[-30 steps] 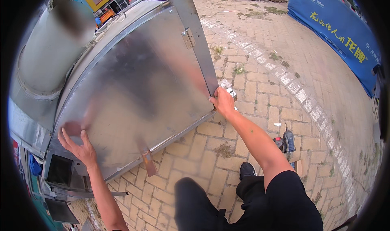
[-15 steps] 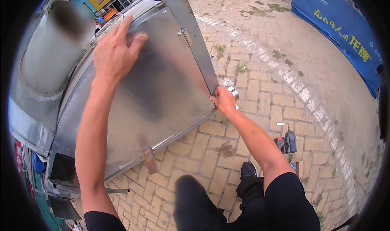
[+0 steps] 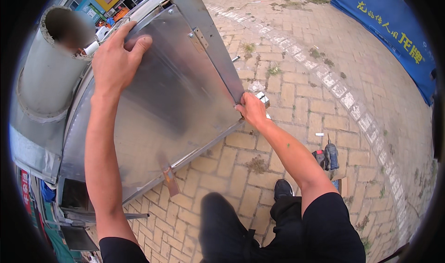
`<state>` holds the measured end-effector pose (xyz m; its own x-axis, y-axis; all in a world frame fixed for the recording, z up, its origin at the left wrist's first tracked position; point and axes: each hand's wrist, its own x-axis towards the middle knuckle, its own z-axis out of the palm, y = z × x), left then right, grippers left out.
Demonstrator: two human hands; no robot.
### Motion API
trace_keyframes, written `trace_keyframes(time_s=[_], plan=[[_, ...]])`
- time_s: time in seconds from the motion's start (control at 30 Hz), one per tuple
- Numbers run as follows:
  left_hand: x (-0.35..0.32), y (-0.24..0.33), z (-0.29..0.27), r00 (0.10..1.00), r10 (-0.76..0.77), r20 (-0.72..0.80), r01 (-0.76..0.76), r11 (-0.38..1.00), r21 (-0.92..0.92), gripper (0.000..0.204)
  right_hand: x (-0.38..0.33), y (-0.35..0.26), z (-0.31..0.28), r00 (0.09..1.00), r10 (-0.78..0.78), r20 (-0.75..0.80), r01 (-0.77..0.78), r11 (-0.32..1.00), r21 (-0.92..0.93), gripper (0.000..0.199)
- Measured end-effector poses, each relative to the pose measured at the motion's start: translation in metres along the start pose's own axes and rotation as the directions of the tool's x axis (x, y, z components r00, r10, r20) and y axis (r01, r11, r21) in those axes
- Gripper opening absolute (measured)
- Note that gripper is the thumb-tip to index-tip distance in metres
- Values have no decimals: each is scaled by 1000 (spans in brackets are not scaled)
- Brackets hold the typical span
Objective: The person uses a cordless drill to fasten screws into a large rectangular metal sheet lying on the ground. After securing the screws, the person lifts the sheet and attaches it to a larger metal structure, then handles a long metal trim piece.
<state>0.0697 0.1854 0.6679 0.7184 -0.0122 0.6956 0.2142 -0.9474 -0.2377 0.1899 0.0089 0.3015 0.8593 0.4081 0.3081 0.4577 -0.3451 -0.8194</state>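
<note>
In front of me stands a large box-like sheet-metal housing with a smooth, shiny panel [image 3: 162, 110]. My left hand [image 3: 115, 61] lies against the panel's upper left edge, fingers stretched and thumb apart. A narrow metal flap [image 3: 211, 40] runs along the panel's right side, joined to it by a small hinge [image 3: 198, 39]. My right hand [image 3: 253, 109] pinches the flap's lower corner, thumb on the near side; its other fingertips are hidden. From the panel's lower edge sticks out a brownish metal tab [image 3: 171, 181].
A thick grey duct [image 3: 48, 84] rises at the left. On the brick paving [image 3: 241, 170] lie a cordless drill [image 3: 330, 156], a small open carton [image 3: 342, 186] and a small white-and-dark block [image 3: 263, 99]. A blue banner [image 3: 380, 31] stands at the far right.
The housing and my left hand sit a little further left in the picture, and the paving has shifted slightly upward. Both hands keep their places on the metal.
</note>
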Motion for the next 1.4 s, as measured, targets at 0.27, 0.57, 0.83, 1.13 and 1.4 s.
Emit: trace_keyframes(time_s=[0.27, 0.57, 0.83, 1.13, 1.4], plan=[[0, 4, -3, 999, -36, 24, 37, 998, -52, 58, -2, 5, 3, 999, -35, -27, 35, 999, 10, 27], [3, 3, -3, 997, -65, 52, 67, 997, -32, 60, -1, 4, 5, 999, -27, -36, 26, 1000, -5, 28], [0, 9, -4, 999, -43, 24, 44, 998, -48, 56, -3, 5, 6, 1000, -24, -18, 23, 1000, -18, 28], [-1, 6, -2, 997, -71, 9, 71, 995, -68, 53, -2, 8, 10, 1000, -1, -17, 1, 999, -50, 28], [-2, 6, -1, 997, -73, 4, 73, 995, -66, 52, -3, 10, 13, 999, -28, -36, 26, 999, -44, 29]])
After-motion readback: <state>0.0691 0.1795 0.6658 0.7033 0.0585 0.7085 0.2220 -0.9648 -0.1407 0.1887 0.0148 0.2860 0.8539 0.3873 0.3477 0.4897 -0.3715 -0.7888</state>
